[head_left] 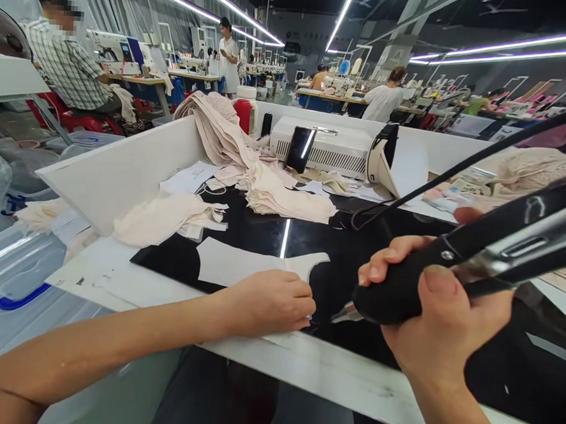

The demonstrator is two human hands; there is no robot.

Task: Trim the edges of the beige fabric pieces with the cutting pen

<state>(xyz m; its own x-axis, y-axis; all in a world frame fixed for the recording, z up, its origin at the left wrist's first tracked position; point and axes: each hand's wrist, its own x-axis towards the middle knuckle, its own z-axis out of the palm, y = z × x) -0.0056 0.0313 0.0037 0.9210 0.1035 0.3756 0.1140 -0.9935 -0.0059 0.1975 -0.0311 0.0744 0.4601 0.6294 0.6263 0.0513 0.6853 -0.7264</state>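
Note:
My right hand [442,311] is wrapped round a black corded handheld tool [403,286] with a metal lever along its side. The tool's narrow metal tip [348,314] points down and left, close to the black board [337,266]. My left hand [270,304] is at the board's near edge, its fingers curled together at the near right part of a white cut fabric piece [241,264]. The piece lies flat with curved ends, partly covered by that hand. A sliver of white shows beside the fingertips.
Stacks of pale pink cut fabric [288,196] lie farther back, with another pile [162,217] at left. Behind them stand a phone [300,149] and a white vented machine [323,144]. A black cable [458,175] arches over the right side. White panels [123,167] border the table. People sit at sewing machines beyond.

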